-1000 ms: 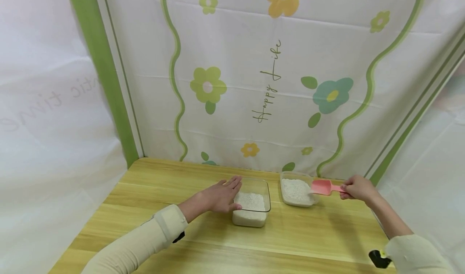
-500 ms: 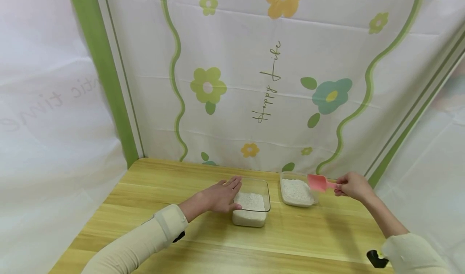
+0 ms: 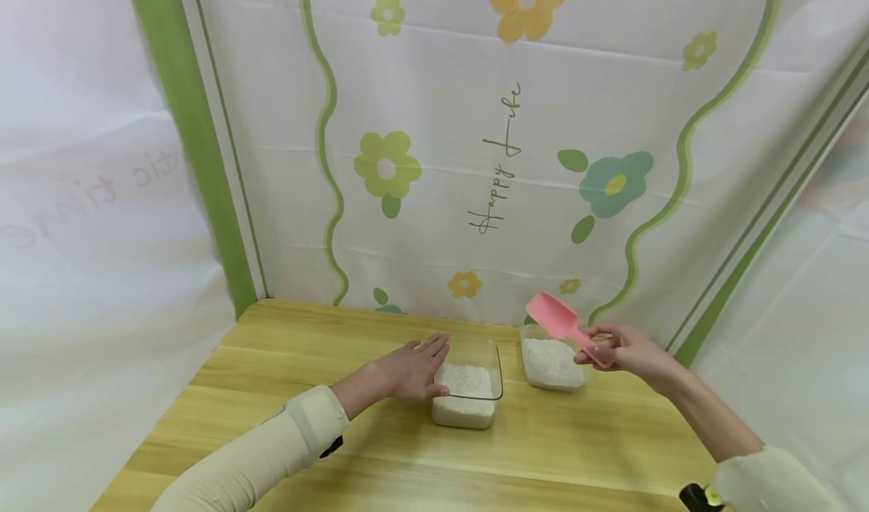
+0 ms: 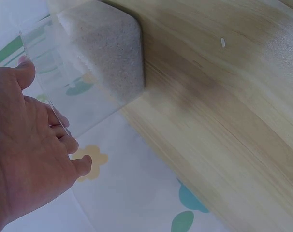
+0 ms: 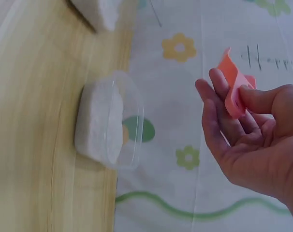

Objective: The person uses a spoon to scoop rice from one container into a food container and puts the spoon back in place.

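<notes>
My right hand pinches the handle of a pink scoop between thumb and fingers, above a clear plastic tub of white grains. In the right wrist view the scoop appears nearly edge-on, and the tub stands apart from the hand. My left hand rests with extended fingers along the left rim of a clear glass container. White, rice-like grains fill its lower part. The left wrist view shows thumb and fingertips right at the container's rim.
Both vessels stand on a wooden table. A white curtain with printed flowers hangs close behind them, and more sheets enclose both sides. One loose grain lies on the tabletop.
My right hand has lifted the pink scoop and moved it left, from beside the tub's right edge to above it, with the scoop's bowl tilting upward. My left hand has stayed on the glass container.
</notes>
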Demonstrator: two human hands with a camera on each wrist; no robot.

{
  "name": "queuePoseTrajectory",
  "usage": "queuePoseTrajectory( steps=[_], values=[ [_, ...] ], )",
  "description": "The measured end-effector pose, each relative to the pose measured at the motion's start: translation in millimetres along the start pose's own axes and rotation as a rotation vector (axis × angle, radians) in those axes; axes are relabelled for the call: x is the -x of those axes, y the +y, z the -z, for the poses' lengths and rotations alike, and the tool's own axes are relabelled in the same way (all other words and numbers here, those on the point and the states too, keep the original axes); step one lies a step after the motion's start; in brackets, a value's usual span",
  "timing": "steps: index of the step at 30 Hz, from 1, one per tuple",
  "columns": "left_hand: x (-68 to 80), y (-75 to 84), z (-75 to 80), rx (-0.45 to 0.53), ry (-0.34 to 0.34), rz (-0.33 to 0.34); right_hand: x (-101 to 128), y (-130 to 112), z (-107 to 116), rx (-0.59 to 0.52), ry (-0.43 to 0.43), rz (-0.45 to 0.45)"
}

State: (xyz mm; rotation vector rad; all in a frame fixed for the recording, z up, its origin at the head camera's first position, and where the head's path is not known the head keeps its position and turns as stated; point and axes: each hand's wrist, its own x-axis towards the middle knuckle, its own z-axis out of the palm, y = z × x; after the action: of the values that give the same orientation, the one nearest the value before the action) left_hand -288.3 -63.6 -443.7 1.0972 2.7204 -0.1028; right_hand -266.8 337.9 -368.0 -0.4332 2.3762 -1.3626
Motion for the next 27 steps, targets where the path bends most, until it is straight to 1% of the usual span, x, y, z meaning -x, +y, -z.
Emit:
queuePoseTrajectory(
  steps=[3, 5, 11, 14, 16, 19, 21, 24, 27],
  values=[
    [-0.3, 0.2, -0.9, -0.003, 0.001, -0.002, -6, -13, -15, 0.012, -0.046, 0.028],
    [-0.7, 0.1, -1.4, -0.009, 0.001, -0.001, -11, -22, -26, 0.077, -0.058, 0.046],
    [-1.7, -0.9, -1.7, -0.005, -0.008, 0.004, -36, -48, -54, 0.314, -0.086, 0.1],
    [-1.5, -1.1, -1.2, 0.006, -0.008, 0.002, -51, -60, -67, 0.496, -0.078, 0.113],
    [-2.0, -1.6, -1.8, 0.005, -0.003, 0.0, -60, -67, -75, 0.63, -0.064, 0.104],
    [-2.9, -2.0, -2.7, -0.001, 0.003, -0.005, -73, -71, -88, 0.786, -0.042, 0.109],
    [-3.8, -2.4, -3.7, -0.011, 0.008, -0.008, -82, -72, -96, 0.853, -0.042, 0.13],
    [-4.1, -2.5, -3.9, -0.019, 0.012, -0.008, -94, -73, -105, 0.943, -0.058, 0.213],
    [-4.1, -2.9, -3.3, -0.026, 0.014, -0.009, -102, -75, -111, 1.017, -0.079, 0.241]
  ],
)
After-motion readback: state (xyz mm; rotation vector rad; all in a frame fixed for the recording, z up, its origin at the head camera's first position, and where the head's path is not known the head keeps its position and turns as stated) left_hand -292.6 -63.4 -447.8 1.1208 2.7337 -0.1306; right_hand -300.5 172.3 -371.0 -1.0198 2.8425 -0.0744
